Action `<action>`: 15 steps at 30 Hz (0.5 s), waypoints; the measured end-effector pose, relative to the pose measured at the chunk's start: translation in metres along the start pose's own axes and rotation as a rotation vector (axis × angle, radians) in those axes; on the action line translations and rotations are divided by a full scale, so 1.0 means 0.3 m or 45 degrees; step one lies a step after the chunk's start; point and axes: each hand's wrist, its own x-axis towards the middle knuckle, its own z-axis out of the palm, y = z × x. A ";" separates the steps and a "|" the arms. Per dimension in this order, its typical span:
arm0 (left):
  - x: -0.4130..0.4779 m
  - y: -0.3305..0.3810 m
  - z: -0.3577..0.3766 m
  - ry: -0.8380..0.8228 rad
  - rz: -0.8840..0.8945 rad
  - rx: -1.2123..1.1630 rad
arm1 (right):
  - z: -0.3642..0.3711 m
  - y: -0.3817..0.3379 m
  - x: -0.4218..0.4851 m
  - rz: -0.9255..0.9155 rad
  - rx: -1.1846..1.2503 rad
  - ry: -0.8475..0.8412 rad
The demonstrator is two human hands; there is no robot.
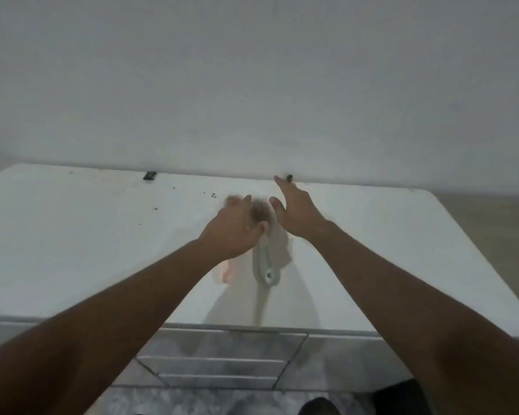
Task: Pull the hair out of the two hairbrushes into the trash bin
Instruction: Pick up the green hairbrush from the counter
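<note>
A pale grey-green hairbrush (264, 259) hangs just above the white table (72, 250), handle toward me, casting a shadow to its right. Brown hair (259, 209) is tangled in its bristle head. My left hand (234, 229) is closed around the brush's neck, thumb on the right side. A pink hairbrush (226, 272) lies under my left wrist, mostly hidden; only its handle end and a blurred patch past my fingers show. My right hand (294, 211) hovers beside the hairy head, fingers spread and holding nothing. No trash bin is in view.
The table stands against a plain white wall (252, 85). Small dark specks (213, 194) and two dark bits (149, 175) lie near its back edge. Grey tiled steps (222, 360) and dark shapes (402, 393) sit below the front edge.
</note>
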 end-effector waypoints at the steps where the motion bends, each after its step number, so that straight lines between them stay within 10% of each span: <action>1: -0.001 -0.015 0.032 0.033 0.042 -0.015 | 0.027 0.020 0.001 -0.039 0.033 0.018; 15: -0.126 0.030 0.275 0.169 0.119 0.161 | 0.101 0.054 -0.131 -0.214 0.066 0.075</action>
